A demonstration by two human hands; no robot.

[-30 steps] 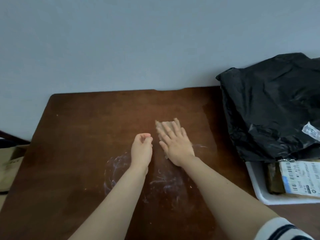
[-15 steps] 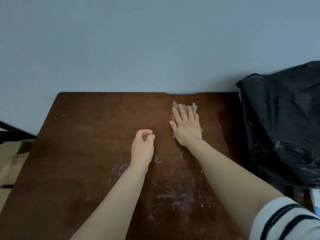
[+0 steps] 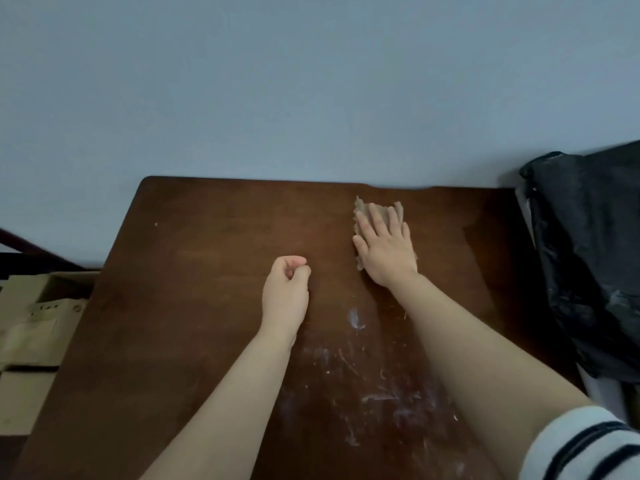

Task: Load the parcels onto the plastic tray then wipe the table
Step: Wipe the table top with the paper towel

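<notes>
My right hand [image 3: 386,249] lies flat, fingers spread, pressing a beige cloth [image 3: 362,208] onto the dark brown table [image 3: 207,271] near its far edge. Only the cloth's rim shows beyond my fingertips and along my thumb side. My left hand [image 3: 285,292] rests on the table's middle as a loose fist, holding nothing. A large black plastic parcel [image 3: 588,271] sits at the right edge of view; a pale sliver of the plastic tray [image 3: 604,393] shows under it.
White smears and scratches [image 3: 374,396] mark the tabletop near me, between my forearms. Cardboard boxes [image 3: 34,323] sit lower down left of the table. A plain grey-blue wall [image 3: 311,98] runs right behind the table's far edge.
My right hand has pushed the cloth away from me, from the table's middle up to near the far edge. The view has shifted left, so the tray and labelled parcel left the frame.
</notes>
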